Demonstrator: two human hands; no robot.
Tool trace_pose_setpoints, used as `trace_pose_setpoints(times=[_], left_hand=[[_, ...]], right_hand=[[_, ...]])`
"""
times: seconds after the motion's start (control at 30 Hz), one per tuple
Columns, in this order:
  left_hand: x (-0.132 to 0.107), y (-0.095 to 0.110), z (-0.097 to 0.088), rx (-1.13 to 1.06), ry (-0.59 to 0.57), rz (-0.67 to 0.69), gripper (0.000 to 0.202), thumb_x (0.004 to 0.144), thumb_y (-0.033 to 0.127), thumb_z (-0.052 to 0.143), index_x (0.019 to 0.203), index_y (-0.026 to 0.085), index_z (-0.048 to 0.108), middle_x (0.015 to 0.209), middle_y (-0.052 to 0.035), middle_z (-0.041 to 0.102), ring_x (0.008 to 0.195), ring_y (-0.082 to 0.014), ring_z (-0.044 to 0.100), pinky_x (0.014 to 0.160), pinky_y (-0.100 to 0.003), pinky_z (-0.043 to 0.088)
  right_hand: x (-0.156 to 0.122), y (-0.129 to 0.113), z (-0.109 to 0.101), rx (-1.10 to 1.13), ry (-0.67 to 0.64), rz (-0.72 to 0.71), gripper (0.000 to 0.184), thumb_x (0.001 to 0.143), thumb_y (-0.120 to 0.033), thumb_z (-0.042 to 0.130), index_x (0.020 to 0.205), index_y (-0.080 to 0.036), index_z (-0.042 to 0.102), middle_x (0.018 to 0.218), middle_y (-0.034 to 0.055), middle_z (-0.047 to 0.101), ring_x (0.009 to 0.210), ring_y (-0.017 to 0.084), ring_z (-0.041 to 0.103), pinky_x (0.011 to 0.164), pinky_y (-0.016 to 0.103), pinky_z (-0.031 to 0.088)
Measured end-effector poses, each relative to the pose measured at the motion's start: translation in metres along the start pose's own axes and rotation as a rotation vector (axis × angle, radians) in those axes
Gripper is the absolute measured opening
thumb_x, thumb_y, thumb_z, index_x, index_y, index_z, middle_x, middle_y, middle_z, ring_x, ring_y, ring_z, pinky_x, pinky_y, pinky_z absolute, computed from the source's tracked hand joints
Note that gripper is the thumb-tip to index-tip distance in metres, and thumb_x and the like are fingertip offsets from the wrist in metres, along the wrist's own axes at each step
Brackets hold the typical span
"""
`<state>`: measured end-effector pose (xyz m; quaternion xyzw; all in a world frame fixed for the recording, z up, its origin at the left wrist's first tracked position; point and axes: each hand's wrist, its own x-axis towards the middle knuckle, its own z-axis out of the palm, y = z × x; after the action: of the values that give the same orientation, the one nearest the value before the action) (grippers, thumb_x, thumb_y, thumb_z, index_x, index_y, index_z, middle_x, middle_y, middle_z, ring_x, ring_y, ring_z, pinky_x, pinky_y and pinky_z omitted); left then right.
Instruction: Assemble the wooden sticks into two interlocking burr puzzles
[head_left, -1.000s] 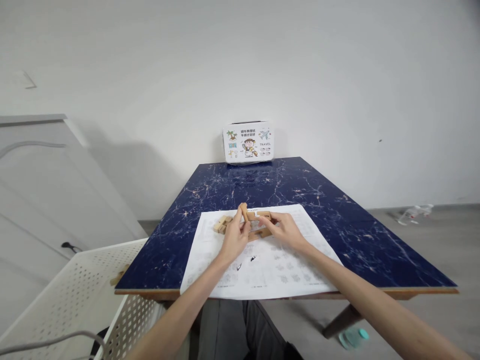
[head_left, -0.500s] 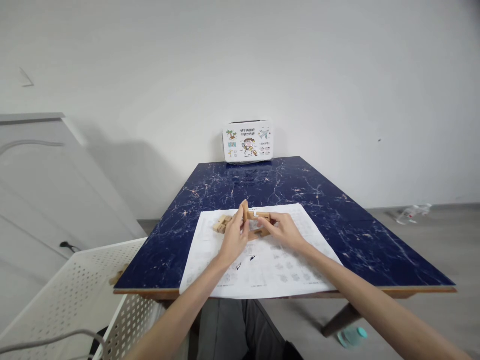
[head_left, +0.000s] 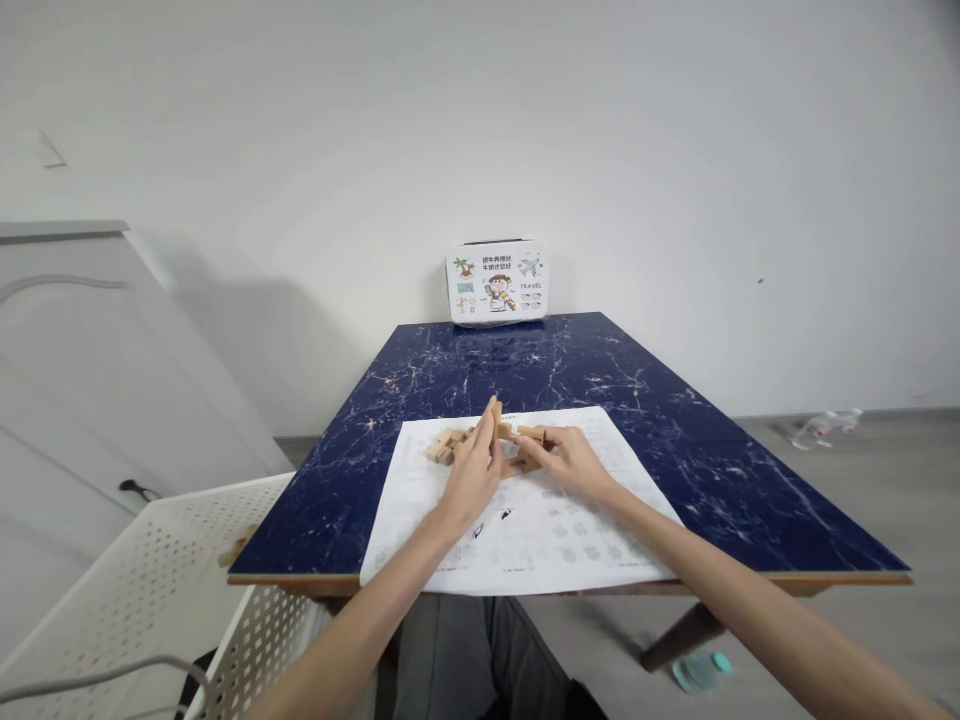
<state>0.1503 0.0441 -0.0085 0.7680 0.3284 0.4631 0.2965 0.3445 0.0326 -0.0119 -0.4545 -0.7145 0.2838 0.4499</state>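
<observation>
My left hand [head_left: 474, 472] and my right hand [head_left: 571, 458] meet over a white printed paper sheet [head_left: 525, 530] on the dark blue marble table [head_left: 660, 420]. Together they grip a small assembly of wooden puzzle pieces [head_left: 516, 447]. The left fingers pinch an upright wooden piece, and the right fingers close on the horizontal pieces beside it. A few loose wooden blocks [head_left: 445, 445] lie on the sheet just left of my left hand.
A white box with cartoon travel pictures [head_left: 496, 283] stands at the table's far edge against the wall. A white perforated basket [head_left: 150, 600] sits at lower left. A plastic bottle [head_left: 817, 428] lies on the floor at right, a teal-capped item [head_left: 703, 670] under the table.
The wooden assembly has shifted slightly lower and the upright piece leans more to the right; both hands keep their grip in almost the same place.
</observation>
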Motion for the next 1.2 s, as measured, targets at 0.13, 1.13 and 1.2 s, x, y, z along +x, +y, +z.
trace_pose_setpoints(times=[0.13,1.13,1.2], left_hand=[[0.0,-0.005,0.001,0.036,0.006,0.001,0.062,0.101,0.026,0.049,0.16,0.024,0.031,0.157,-0.0104,0.048,0.145,-0.0269,0.044,0.123,-0.043,0.031],[0.001,0.004,-0.001,0.075,0.108,-0.102,0.047,0.106,0.049,0.039,0.138,0.018,0.055,0.12,-0.0144,0.07,0.11,-0.0239,0.067,0.088,-0.034,0.054],[0.001,0.004,0.001,-0.009,0.089,-0.189,0.05,0.106,0.054,0.032,0.114,0.016,0.063,0.085,-0.0072,0.071,0.079,-0.0193,0.067,0.076,-0.032,0.053]], right_hand=[[0.0,0.0,0.0,-0.029,0.012,-0.012,0.041,0.098,-0.051,0.055,0.092,-0.019,0.08,0.082,0.0079,0.08,0.07,0.023,0.072,0.067,0.031,0.052],[0.007,0.005,-0.006,0.252,-0.172,0.02,0.052,0.098,-0.061,0.052,0.082,-0.016,0.073,0.066,0.0025,0.063,0.059,0.015,0.055,0.063,0.029,0.043],[0.009,0.006,-0.006,0.311,-0.199,0.004,0.053,0.099,-0.062,0.051,0.081,-0.017,0.072,0.059,-0.0006,0.055,0.055,0.013,0.047,0.061,0.029,0.039]])
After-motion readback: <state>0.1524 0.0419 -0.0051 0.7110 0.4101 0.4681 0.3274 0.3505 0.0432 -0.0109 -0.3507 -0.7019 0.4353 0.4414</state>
